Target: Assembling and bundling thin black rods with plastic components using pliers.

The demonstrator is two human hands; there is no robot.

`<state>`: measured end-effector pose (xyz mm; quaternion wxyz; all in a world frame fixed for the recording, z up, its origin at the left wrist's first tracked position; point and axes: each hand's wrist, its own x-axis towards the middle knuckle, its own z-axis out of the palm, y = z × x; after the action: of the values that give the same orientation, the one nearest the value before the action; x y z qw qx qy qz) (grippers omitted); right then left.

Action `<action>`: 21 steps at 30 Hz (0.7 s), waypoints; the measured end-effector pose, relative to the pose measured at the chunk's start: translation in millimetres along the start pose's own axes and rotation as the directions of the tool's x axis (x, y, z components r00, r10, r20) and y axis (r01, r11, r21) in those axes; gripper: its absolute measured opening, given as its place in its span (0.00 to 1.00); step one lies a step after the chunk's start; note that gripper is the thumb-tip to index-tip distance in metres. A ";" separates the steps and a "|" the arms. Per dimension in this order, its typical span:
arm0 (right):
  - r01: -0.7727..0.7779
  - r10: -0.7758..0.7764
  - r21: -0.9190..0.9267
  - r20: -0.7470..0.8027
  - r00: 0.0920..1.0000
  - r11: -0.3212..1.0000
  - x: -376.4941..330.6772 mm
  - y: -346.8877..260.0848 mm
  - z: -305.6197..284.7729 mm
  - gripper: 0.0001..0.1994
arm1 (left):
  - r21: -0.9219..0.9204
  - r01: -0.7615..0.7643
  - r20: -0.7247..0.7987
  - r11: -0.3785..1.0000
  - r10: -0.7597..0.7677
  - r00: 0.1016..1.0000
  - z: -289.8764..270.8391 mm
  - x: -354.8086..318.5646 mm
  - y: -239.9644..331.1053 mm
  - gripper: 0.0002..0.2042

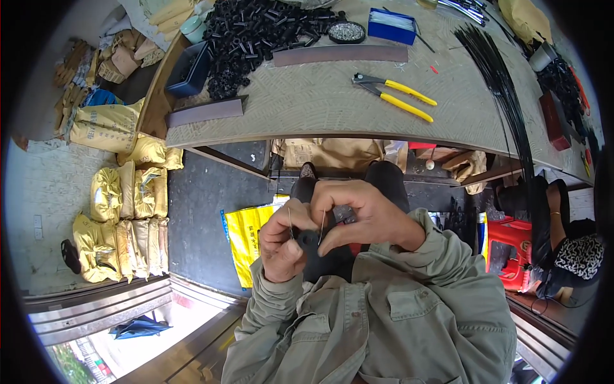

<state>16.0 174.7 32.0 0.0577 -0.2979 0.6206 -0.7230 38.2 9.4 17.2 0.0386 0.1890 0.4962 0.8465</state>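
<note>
Above my lap, both hands are drawn close together around a small black plastic part (309,240) with a round hole in its end. My left hand (280,248) is closed, thumb and fingers pinching at the part's left side. From the other side, the curled fingers and thumb of my right hand (366,214) close on it. A thin metal wire (291,221) sticks up by my left fingertips, and a second thin wire (322,224) rises by my right thumb. How the wires join the part is hidden by the fingers.
Ahead, the workbench (307,96) carries yellow-handled pliers (396,96), a heap of black tubular parts (256,32), a dish of small metal pieces (346,31), a blue box (391,25) and long black strands (505,83). Stacked sacks (131,224) stand left; a person sits right by a red stool (510,246).
</note>
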 end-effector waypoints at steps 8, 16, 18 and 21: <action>-0.194 0.204 -0.073 0.187 0.961 0.978 4.4 -8.3 -11.1 0.13 | -0.022 0.053 0.014 0.998 -0.052 0.999 0.1 -5.6 -5.1 0.15; 0.067 -0.413 -0.766 -0.269 0.870 0.639 -21.9 1.7 37.2 0.13 | 0.089 -0.003 -0.087 0.996 0.011 0.996 -8.6 -9.7 -20.9 0.12; 0.025 -0.444 -0.797 -0.310 0.841 0.603 -25.6 5.7 40.5 0.13 | 0.082 -0.008 -0.083 0.997 0.015 0.996 -11.0 -12.2 -25.2 0.11; 0.009 -0.361 -0.752 -0.305 0.881 0.659 -30.3 15.5 35.3 0.14 | 0.084 0.008 -0.175 0.996 0.007 0.985 -0.9 -14.6 -26.8 0.12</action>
<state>54.1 154.4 8.6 -0.2801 -0.1923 0.8189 -0.4626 48.1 18.5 -10.2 -0.0128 0.1151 0.5329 0.8382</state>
